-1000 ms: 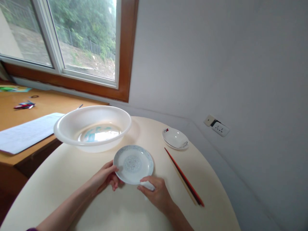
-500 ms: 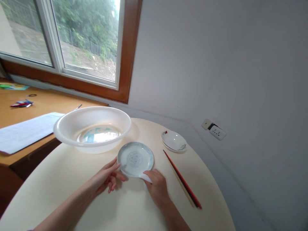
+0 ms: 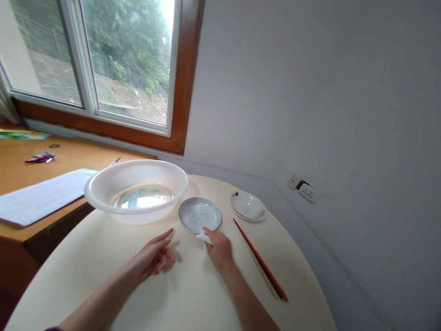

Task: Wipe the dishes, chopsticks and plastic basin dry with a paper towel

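Plate: a small round plate [image 3: 199, 215], pale grey-blue with a patterned centre, appeared to rest flat on the cream round table [image 3: 186, 294], just beyond the fingers and near the middle of the view
Left hand: the left hand [image 3: 155, 257] was released, its fingers loosely spread and index pointing towards the plate; it held nothing and stood apart from the plate's left edge
Right hand: the right hand [image 3: 220, 252] pinched a folded white wipe [image 3: 204, 238], tissue or cloth, between thumb and fingers; the fingertips were at the plate's near right edge, though whether they pressed on the rim could not be told
Likely handling: the plate looked like glazed ceramic, so probably stiff, fairly light, smooth enough to slip, and apt to chip or crack if knocked
Best hold: the rim seemed the surest place, thumb above and fingers beneath, or both hands on opposite edges; the wipe looked soft and limp, easily pinched at a fold
Basin: a large translucent basin [image 3: 138, 217] stood behind and left of the plate
Right side: a white dish [image 3: 247, 205] with a red motif lay near the table edge, and red and pale chopsticks [image 3: 261, 260] lay side by side, slanting, nearer the person
Beyond: a wooden desk [image 3: 86, 149] bore a white sheet [image 3: 44, 195] at far left
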A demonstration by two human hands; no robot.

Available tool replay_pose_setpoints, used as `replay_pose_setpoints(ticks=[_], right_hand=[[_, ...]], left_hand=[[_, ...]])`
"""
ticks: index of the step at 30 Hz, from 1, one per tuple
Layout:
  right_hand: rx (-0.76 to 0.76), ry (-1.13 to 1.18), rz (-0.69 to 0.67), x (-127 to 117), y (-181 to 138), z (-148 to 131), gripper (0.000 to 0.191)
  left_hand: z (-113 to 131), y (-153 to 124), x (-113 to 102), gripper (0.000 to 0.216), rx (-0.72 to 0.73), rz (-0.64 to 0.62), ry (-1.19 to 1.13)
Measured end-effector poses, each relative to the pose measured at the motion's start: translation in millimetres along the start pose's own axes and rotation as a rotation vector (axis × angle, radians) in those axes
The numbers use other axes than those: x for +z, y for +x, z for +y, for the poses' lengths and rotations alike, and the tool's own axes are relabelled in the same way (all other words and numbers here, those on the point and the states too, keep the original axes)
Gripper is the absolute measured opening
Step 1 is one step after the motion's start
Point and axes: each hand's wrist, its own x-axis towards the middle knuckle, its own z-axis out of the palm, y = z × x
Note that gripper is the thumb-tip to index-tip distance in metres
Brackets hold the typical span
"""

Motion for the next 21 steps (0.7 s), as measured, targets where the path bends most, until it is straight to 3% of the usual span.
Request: replay_pose_setpoints(ticks=[2,7,11,21], right_hand=[[0.014,0.055,0.024,-1,-2,-1,0.040],[0.074,0.212,0.115,-7,-7,-5,0.018],[0.092,0.299,0.161,-9,-7,-9,0.012],[0.192,0.238,0.097,-10,-7,-14,0.008]], left_hand=[[0,-1,1,0.062,0.015,-0.001,0.001],[-1,0,0,0.037,0.061,-0.038,-0.001],[-3,1,-2,0.025,0.081,-0.049,-0.023],[3,-2,-2,0.020,0.076,-0.060,-0.052]])
